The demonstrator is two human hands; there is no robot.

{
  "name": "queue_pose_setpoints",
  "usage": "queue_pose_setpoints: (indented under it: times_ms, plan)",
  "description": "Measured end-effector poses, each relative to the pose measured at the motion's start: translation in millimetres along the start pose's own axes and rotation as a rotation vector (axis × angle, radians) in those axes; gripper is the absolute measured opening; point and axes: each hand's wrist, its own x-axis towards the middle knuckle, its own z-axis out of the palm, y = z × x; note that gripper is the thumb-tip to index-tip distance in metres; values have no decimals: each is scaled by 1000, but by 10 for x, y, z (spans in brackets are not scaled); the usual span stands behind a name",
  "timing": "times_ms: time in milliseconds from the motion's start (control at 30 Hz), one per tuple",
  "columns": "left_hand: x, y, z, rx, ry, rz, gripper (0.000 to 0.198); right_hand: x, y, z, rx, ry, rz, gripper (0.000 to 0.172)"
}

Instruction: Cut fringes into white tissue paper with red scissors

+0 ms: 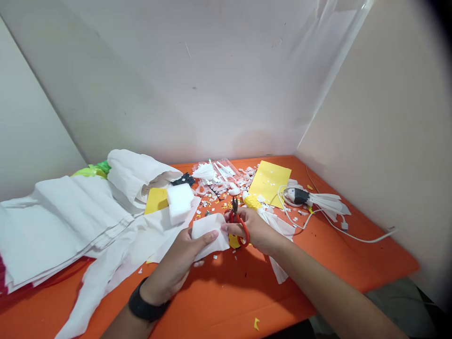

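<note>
My left hand, with a black band on its wrist, pinches a small white sheet of thin paper or cloth between thumb and fingers. My right hand holds red-handled scissors, their dark blades pointing away from me, and its fingertips also touch the sheet's right edge. Just left of the sheet stands a white foam block, partly over a yellow sheet. Beyond the right hand lies a yellow and white crafted piece with a pleated white tail.
White material is piled across the left of the orange table. Scraps and a clear tray with pens lie at the back. At right are a yellow sheet, a black-banded white piece and a white cable.
</note>
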Motion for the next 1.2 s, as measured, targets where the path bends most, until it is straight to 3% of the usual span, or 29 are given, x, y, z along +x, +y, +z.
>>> queue_pose_setpoints:
  times_ms: [133,267,500,700,900,1200]
  plan:
    - [-3,9,20,-12,112,76,53,-3,28,35,21,-9,-8,37]
    - [-6,22,11,-25,116,107,53,-9,51,58,10,-55,-4,38]
    - [9,25,-32,262,214,195,52,21,62,48,-49,25,45,44]
    - [15,31,-55,354,316,226,48,29,94,41,-40,30,-11,43]
    - [27,14,-16,322,352,268,50,12,157,151,-17,107,-109,38]
    - [35,-46,9,220,385,191,44,58,246,183,35,218,-65,40]
